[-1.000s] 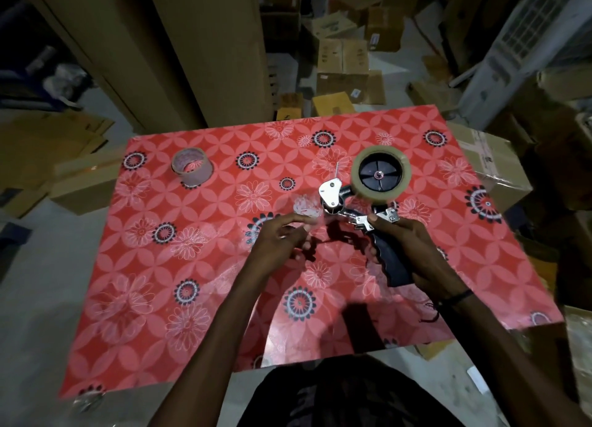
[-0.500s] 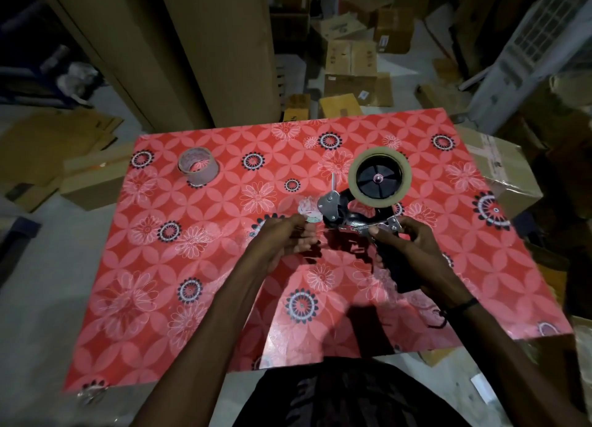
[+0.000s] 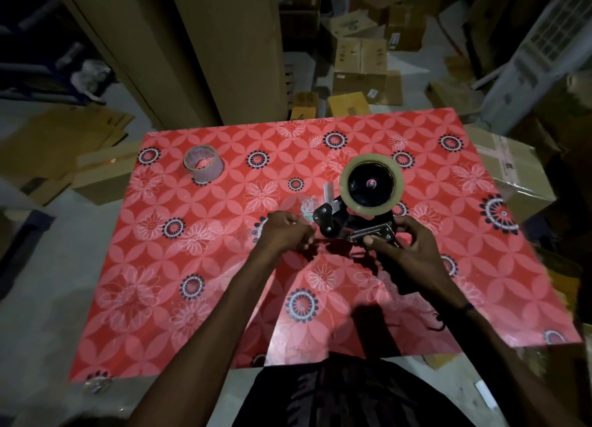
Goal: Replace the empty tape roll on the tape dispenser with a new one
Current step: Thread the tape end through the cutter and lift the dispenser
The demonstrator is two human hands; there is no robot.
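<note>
Red floral table (image 3: 160, 298). On it, centre-right: tape dispenser (image 3: 349, 224) w/ new tape roll (image 3: 371, 184) mounted, gripped at handle by right hand (image 3: 407, 250), fingers curled. Far left: empty tape roll (image 3: 203, 164). Left hand (image 3: 285, 232) pinching clear tape end beside dispenser.

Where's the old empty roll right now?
Head view: the empty tape roll stands on the far left of the red table, apart from both hands and the dispenser.

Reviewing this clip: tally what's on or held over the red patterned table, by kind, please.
Tape rolls: 2, the new roll mounted on the dispenser and the empty roll standing apart at the table's far left
Tape dispensers: 1, the dispenser, gripped by the right hand
Hands: 2, counting the left hand pinching near its front
Total: 5
</note>
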